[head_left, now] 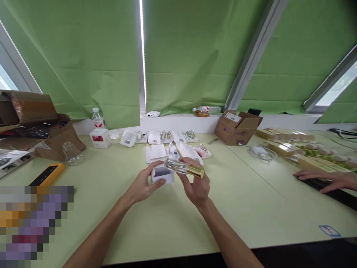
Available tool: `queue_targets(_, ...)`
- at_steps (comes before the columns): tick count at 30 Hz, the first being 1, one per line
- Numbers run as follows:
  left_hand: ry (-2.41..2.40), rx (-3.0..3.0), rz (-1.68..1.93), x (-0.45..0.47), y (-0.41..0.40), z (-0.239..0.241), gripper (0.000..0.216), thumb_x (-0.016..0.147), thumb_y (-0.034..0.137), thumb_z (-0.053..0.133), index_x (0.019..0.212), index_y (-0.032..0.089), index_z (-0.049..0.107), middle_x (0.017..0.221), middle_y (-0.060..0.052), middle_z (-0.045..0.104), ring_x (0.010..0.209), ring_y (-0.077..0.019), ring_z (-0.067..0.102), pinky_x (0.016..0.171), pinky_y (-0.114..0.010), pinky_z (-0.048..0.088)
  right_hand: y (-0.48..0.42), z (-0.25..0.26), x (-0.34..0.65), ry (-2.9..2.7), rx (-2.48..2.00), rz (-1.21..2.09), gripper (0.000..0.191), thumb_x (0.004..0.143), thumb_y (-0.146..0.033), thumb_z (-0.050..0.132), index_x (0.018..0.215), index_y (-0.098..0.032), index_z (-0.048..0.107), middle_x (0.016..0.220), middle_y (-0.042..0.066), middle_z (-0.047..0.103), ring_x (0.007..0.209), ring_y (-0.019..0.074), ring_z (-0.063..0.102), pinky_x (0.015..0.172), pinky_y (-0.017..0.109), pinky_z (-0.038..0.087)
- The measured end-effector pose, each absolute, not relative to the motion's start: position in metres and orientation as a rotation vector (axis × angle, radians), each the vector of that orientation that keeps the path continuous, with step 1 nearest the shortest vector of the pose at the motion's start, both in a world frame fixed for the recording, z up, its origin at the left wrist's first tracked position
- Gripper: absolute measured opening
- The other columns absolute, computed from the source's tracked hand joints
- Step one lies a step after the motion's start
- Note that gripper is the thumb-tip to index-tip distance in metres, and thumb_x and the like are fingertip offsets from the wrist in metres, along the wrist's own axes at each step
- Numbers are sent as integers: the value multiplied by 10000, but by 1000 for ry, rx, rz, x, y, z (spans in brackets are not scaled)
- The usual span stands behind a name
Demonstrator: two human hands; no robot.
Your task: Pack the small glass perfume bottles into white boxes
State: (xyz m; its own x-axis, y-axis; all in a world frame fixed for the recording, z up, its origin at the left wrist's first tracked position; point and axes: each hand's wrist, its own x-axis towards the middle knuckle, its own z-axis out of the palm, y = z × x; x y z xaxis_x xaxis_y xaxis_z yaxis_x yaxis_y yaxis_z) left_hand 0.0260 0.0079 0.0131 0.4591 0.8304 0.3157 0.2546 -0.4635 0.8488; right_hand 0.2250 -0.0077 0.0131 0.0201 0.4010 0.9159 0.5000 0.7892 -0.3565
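My right hand [196, 186] is closed around a slim clear glass bottle with a gold cap [184, 168], held on its side just above the table. My left hand [145, 184] grips a small open white box [163, 175] right beside the bottle's clear end. Both hands are over the pale green table [111, 201], near its middle. Behind them lie white cards and packets [156, 150] and several small glass bottles [170, 149].
A brown cardboard box [237, 128] stands at the back right, a white-and-red carton [99, 137] and a water bottle [97, 118] at the back left. Brown paper packaging [36, 126] and a yellow-edged device [47, 174] lie left. Another person's hand [326, 180] rests at the far right.
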Motion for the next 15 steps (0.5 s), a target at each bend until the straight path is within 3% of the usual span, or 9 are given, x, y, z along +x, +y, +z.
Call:
queue_targets(8,835,1975,1001,27,8,14,482,864,356,582,1320,249,466,1261,-64,588,1080,-232,575,936,-376,463,-10,7,222,-1842,-726,-20,418,871,-257,616,1264,-253,471,1156,92,642,1115,240,601,931,425,526)
queue_targets(15,839,1860,1003,18,15,15,388,876,360,563,1235,214,559,1196,-71,635,1065,-233,594,942,-376,462,-3,3,226,-1890,-908,-37,355,896,-328,587,1224,-230,496,1109,93,657,985,222,647,776,354,569)
